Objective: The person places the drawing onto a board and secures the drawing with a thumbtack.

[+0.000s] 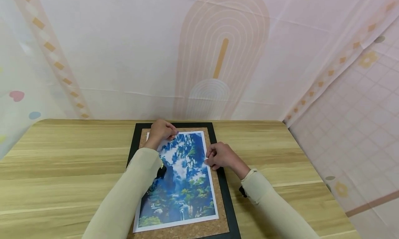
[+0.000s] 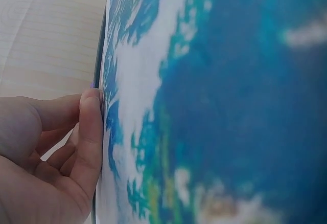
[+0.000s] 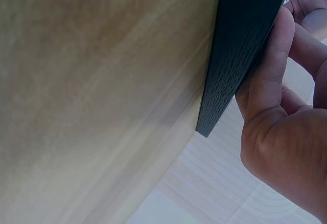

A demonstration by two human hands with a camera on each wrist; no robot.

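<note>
Fingers of left hand (image 1: 160,131) curl, pinching print (image 1: 182,176) at far-left corner; right hand (image 1: 219,156) pinches right edge, apparently squaring sheet on cork board (image 1: 218,201), mid table (image 1: 62,156).

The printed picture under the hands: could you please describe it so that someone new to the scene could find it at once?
Start at the wooden table and find the black-framed cork board lying flat at its middle. The picture is the white-bordered sheet lying on the cork, with the left hand at its far end and the right hand at its right edge. Its blue and green mountain scene is the only colourful thing on the table.
</note>
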